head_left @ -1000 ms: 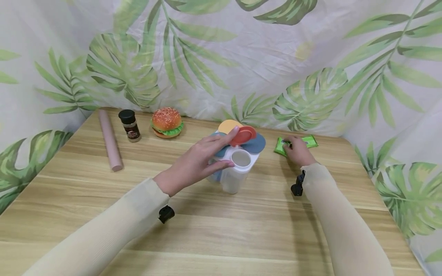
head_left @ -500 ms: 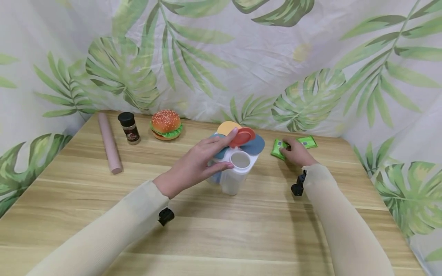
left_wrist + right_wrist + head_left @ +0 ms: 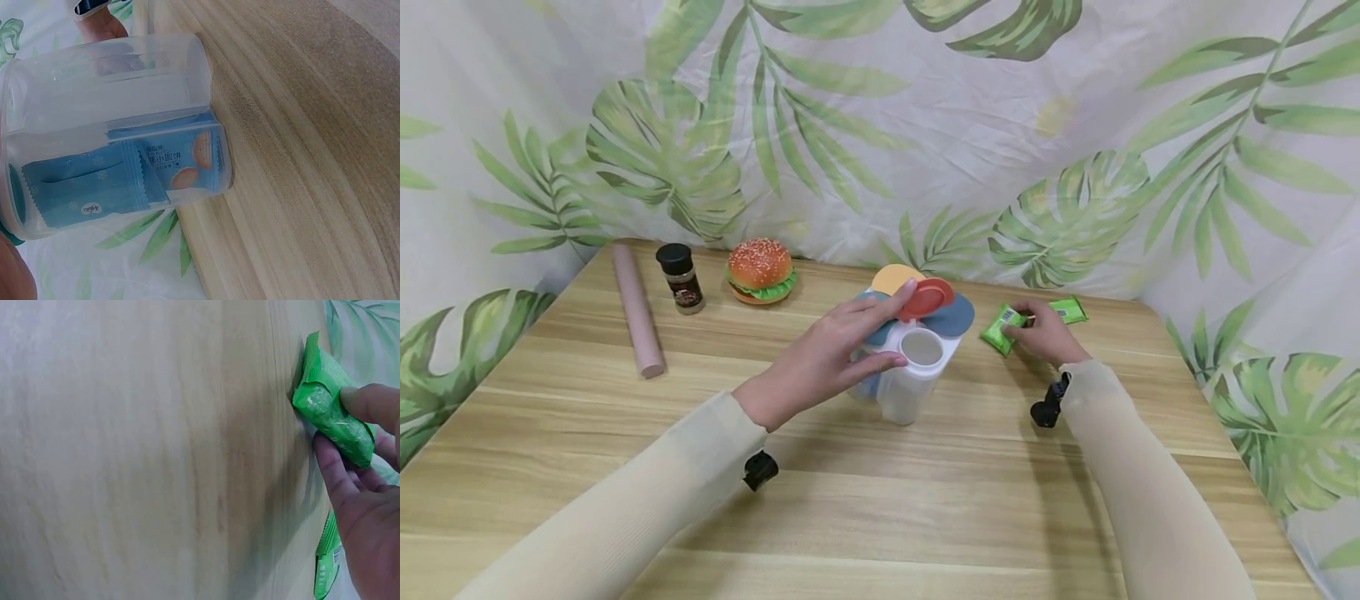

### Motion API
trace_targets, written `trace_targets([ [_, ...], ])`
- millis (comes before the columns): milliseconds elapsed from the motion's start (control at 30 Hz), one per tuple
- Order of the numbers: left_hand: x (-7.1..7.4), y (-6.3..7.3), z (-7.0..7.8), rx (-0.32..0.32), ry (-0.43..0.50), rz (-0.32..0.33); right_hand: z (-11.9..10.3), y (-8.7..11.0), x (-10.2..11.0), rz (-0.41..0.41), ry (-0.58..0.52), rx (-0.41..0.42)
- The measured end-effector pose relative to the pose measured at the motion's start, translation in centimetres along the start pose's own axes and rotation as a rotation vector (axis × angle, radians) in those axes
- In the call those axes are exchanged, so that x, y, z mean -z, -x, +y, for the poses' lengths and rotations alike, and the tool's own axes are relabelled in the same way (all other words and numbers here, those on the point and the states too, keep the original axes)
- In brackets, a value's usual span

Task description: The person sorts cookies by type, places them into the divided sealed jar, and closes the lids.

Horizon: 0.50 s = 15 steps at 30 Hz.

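Note:
My left hand [image 3: 827, 346] rests on a clear, compartmented storage container [image 3: 904, 396]. Its index finger touches the raised red lid [image 3: 931, 297], and the thumb lies by the uncovered round opening [image 3: 921, 347]. Through the container's wall in the left wrist view, blue biscuit packets [image 3: 81, 187] show in one compartment; the compartment beside it looks vacant. To the container's right, my right hand [image 3: 1047, 332] pinches a green snack packet [image 3: 334, 406] between thumb and fingers, tilted just above the table. Another green packet [image 3: 1070, 310] lies behind that hand.
A sesame-topped toy hamburger [image 3: 761, 271], a black-capped spice jar [image 3: 681, 279] and a pink rod [image 3: 638, 312] stand or lie along the table's back left. A leaf-patterned cloth [image 3: 880, 125] hangs behind the wooden table [image 3: 880, 517].
My right hand has picked up one end of the green snack packet and drawn it slightly left and nearer, turning it apart from the other. The left hand has stayed on the container.

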<state>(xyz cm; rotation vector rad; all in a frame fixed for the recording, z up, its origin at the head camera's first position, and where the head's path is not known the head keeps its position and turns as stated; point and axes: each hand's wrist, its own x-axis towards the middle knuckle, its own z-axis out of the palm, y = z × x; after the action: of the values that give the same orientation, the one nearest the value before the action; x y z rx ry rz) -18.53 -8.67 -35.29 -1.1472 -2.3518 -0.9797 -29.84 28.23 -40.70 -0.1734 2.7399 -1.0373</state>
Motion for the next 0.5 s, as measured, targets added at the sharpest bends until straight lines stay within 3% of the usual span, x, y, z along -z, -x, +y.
trace_targets([
  [300, -0.1, 0.1, 0.0, 0.0, 0.004, -0.004, -0.4, 0.8, 0.0, -0.007, -0.122, -0.028],
  [500, 0.1, 0.0, 0.1, -0.002, 0.007, 0.0, -1.1, 1.8, 0.9, 0.008, -0.239, 0.03],
])
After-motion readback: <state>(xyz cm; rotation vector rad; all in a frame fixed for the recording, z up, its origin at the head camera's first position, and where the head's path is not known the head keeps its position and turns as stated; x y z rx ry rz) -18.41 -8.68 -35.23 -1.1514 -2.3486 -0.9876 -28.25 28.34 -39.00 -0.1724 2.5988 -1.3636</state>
